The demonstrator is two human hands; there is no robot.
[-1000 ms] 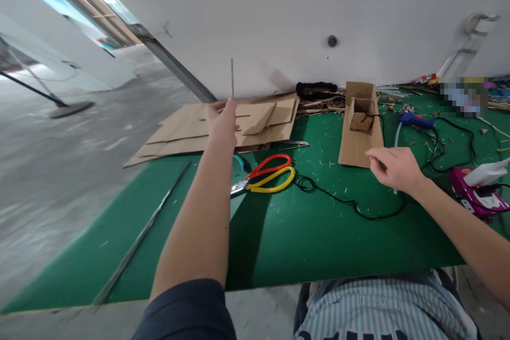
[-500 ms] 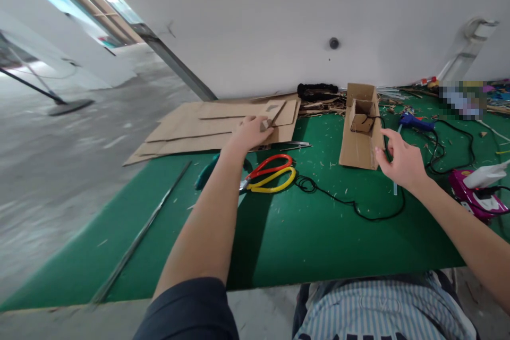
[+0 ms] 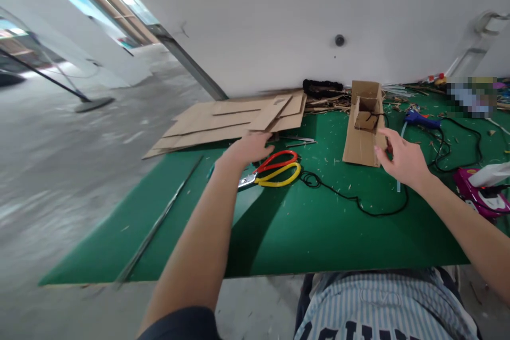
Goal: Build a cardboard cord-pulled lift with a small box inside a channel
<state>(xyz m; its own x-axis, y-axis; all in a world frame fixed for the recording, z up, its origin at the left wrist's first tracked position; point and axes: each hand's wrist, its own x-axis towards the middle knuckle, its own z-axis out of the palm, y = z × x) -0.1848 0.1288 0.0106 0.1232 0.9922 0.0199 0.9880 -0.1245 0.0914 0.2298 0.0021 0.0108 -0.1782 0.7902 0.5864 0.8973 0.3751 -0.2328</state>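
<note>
My left hand (image 3: 251, 150) is over the green table at the near edge of the stacked cardboard sheets (image 3: 239, 117), its fingers apart and bent, with nothing seen in it. Just beside it lie the scissors (image 3: 278, 170) with one red and one yellow handle. At the right, my right hand (image 3: 400, 158) has thumb and forefinger apart at the edge of a folded cardboard piece (image 3: 358, 147). A small cardboard box (image 3: 366, 116) stands on that piece, with black cord at it.
A blue glue gun (image 3: 422, 120) and a magenta device (image 3: 480, 191) lie on the right. Black cord (image 3: 338, 199) crosses the green table (image 3: 311, 239). Thin strips (image 3: 159, 218) lie at the left. Twigs (image 3: 330, 103) line the wall.
My left hand has come off the cardboard stack towards me, and a narrow cardboard piece now lies differently on top. My right hand stays by the folded cardboard. The view has shifted slightly.
</note>
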